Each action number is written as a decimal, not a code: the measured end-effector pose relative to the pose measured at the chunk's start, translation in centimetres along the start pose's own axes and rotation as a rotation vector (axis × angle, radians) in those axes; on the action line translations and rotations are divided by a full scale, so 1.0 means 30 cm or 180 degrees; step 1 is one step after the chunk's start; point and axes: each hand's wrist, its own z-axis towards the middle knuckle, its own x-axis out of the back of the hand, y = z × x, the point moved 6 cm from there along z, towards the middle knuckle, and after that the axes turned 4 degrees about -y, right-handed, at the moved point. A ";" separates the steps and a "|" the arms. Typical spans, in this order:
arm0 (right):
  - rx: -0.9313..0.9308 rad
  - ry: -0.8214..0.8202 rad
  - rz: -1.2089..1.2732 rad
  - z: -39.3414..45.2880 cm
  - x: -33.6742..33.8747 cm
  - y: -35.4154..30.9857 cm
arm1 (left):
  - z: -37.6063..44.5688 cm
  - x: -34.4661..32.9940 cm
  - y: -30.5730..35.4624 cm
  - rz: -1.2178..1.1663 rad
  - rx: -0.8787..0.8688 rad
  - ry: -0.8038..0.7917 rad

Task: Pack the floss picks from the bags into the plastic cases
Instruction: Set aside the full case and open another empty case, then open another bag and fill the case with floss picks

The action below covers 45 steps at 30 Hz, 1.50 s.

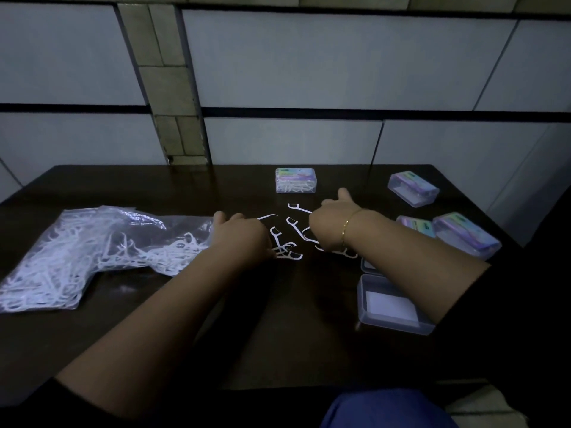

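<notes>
A clear plastic bag point(92, 248) full of white floss picks lies at the left of the dark table point(154, 319). Several loose picks point(287, 239) are scattered at the table's middle. My left hand point(241, 239) rests palm down at the bag's mouth, its fingers over a small pile of picks; whether it holds any is hidden. My right hand point(333, 223) hovers over the loose picks with fingers spread toward the far side. An open empty case point(389, 304) stands under my right forearm. A filled closed case point(296, 180) sits at the back.
Three closed cases with coloured labels stand at the right: one at the back point(412, 188), two nearer point(415, 227) point(466, 234). A tiled wall rises right behind the table. The table's near edge runs just above my lap.
</notes>
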 end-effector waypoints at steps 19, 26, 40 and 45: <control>-0.0019 -0.0161 0.0290 0.062 -0.028 -0.015 | 0.027 -0.004 0.050 0.0453 -0.0570 0.0290; 0.0056 -0.0139 0.0361 0.045 -0.039 -0.026 | -0.013 0.010 0.026 -0.0258 -0.0728 0.0862; 0.0374 0.1039 0.1674 -0.236 0.107 0.103 | -0.106 0.212 -0.011 -0.2357 -0.0547 0.0926; 0.0447 0.0342 0.1937 -0.331 -0.020 0.132 | -0.132 0.190 0.099 -0.3156 -0.0826 0.0429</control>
